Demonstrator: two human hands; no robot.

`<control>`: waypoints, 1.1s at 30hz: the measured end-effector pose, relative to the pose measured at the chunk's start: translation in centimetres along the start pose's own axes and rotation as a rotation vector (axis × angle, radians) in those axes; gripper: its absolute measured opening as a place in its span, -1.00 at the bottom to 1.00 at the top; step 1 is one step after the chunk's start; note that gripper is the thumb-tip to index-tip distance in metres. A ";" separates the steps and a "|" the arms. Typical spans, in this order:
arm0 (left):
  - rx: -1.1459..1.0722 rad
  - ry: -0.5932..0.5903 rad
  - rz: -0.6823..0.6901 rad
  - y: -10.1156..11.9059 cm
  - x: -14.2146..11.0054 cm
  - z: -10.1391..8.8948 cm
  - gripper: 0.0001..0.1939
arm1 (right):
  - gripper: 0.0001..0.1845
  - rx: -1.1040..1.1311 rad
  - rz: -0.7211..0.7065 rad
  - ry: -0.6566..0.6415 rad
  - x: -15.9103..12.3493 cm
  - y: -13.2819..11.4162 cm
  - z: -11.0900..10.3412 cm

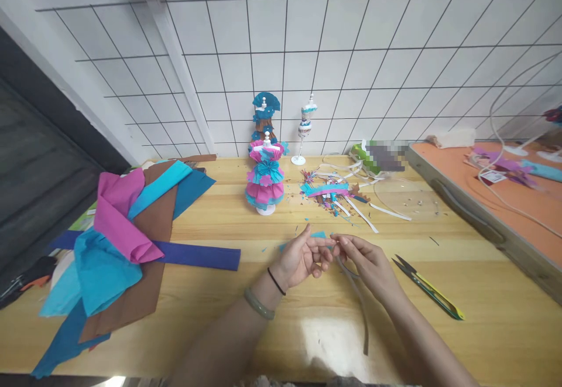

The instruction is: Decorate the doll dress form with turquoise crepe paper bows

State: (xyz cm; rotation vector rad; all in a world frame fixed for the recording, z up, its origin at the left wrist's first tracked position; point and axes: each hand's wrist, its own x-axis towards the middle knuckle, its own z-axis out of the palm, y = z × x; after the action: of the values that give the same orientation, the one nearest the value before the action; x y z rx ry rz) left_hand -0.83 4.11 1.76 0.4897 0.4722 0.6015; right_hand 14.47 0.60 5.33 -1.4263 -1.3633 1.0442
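Above the middle of the table, my left hand is turned palm up. Its thumb points upward, the index finger reaches right and the other fingers curl loosely. My right hand pinches thumb and forefinger together right at the left index fingertip. A thin grey-brown strip hangs from this pinch and trails down to the table; its upper end is hidden by the fingers. Behind my left hand lie small blue paper scraps. Yellow-handled thread snips rest to the right of my right hand, blades pointing away.
Crepe paper sheets pile up at left. A small mannequin in a pink and blue paper dress stands mid-table, another dressed one behind. A barer mannequin, paper scraps and a clear sheet are farther back. An orange-topped case borders the right.
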 end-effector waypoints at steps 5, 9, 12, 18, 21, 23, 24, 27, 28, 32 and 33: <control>-0.006 -0.002 -0.006 0.1 0.0 -0.1 -0.32 | -0.59 -0.085 -0.070 0.062 -0.1 1.1 -0.1; -0.007 -0.005 -0.003 0.0 0.1 -0.3 -0.35 | -0.71 -0.305 -0.296 0.074 -0.2 2.3 -0.2; 0.006 0.004 -0.002 0.0 0.2 -0.4 -0.37 | -0.77 -0.390 -0.363 0.045 -0.2 2.5 -0.2; 0.193 0.120 0.093 -0.3 0.4 -0.5 -0.40 | -0.67 -0.122 -0.045 0.026 0.3 1.2 0.4; 0.218 0.372 0.280 -0.2 0.8 -0.9 -0.53 | -0.63 0.002 0.024 0.012 0.6 0.6 0.5; 0.085 0.537 0.471 0.3 0.9 -1.3 -0.68 | -0.62 0.043 0.045 0.010 0.7 0.3 0.6; -0.014 0.596 0.560 0.7 0.9 -1.6 -0.76 | -0.61 0.055 0.058 0.008 0.7 0.2 0.6; -0.320 0.659 0.698 2.2 0.5 -2.7 -0.88 | -0.62 0.069 0.091 -0.007 0.6 0.2 1.0; -0.397 0.650 0.710 2.8 0.2 -3.0 -0.88 | -0.63 0.072 0.093 -0.024 0.6 0.2 1.1; -0.522 0.565 0.732 4.6 -0.5 -4.4 -0.93 | -0.63 0.101 0.067 -0.125 0.8 0.5 1.9; -0.528 0.552 0.724 4.8 -0.5 -4.7 -0.94 | -0.63 0.106 0.064 -0.145 0.9 0.5 2.1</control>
State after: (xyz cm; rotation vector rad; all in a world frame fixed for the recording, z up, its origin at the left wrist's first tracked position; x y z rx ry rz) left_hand -5.76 8.63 0.91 -0.0442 0.6272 1.5322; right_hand 12.60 1.61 4.28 -1.3447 -1.3502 1.2638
